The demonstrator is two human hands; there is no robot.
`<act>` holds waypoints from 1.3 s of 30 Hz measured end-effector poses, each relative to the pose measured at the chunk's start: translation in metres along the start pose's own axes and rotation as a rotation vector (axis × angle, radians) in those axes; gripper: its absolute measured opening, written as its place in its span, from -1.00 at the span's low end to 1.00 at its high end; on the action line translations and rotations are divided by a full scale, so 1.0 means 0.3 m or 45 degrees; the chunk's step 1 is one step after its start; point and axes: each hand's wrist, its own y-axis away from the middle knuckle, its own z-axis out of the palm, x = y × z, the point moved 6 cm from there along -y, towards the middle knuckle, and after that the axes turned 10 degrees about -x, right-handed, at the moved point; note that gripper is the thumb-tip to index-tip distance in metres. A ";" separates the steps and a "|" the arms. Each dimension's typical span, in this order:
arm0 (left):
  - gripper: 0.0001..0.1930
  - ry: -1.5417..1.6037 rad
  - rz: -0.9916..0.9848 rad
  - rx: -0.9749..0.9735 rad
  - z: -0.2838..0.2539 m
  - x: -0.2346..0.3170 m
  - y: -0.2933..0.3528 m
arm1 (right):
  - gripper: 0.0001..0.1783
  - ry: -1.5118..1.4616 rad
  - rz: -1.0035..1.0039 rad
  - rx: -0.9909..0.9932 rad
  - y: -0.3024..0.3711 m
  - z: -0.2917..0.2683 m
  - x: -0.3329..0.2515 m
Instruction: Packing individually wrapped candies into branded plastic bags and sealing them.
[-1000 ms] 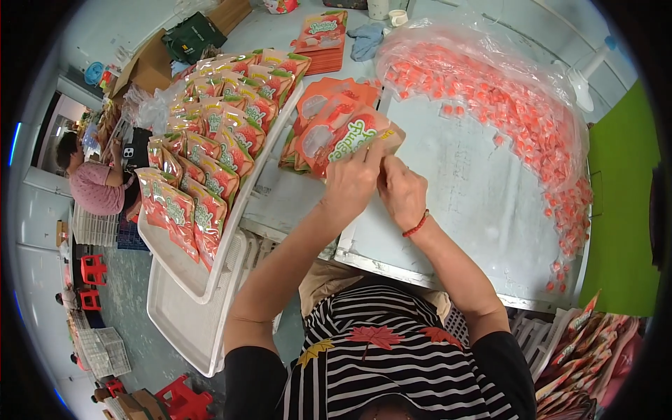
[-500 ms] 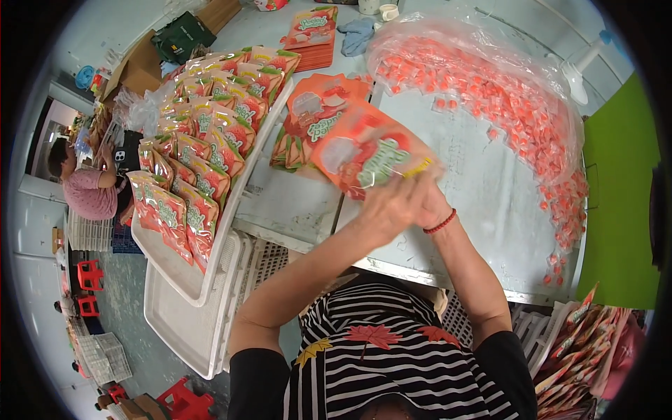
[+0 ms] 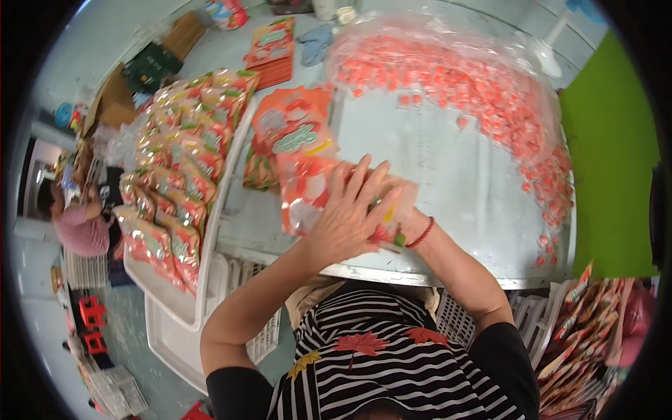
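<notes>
Held low over the table's near edge is a red and clear printed pouch (image 3: 302, 189). My left hand (image 3: 343, 217) lies across its face with the fingers spread. At the pouch's right end is my right hand (image 3: 414, 225), a red bead bracelet on its wrist; it grips the pouch from behind, and its fingers are mostly hidden. Just beyond, a flat orange-red pouch (image 3: 297, 115) rests on the table, partly over another pouch with green print (image 3: 257, 170). Small red pieces in clear wrappers (image 3: 483, 105) are heaped along the table's far and right sides.
Left of the table, a white tray (image 3: 222, 189) holds rows of filled pouches (image 3: 185, 157). Farther back are a stack of flat pouches (image 3: 271, 52) and a blue cloth (image 3: 315, 45). A green panel (image 3: 609, 168) borders the right. At far left works another person (image 3: 80, 227).
The held pouch has come down toward me and turned flatter. My left hand has moved from beside the right hand onto its face, its fingers spreading. The whole view has shifted.
</notes>
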 end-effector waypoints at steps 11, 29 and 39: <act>-0.16 0.045 -0.032 0.175 0.023 -0.027 0.024 | -0.70 0.680 0.329 -0.070 0.115 0.025 -0.108; 0.03 0.128 -0.635 0.126 -0.001 -0.006 0.174 | -0.46 3.267 -0.084 1.537 0.100 -0.445 -1.142; 0.19 0.142 -0.870 0.056 0.095 -0.015 0.253 | -0.07 2.841 1.011 1.602 0.008 -0.524 -1.191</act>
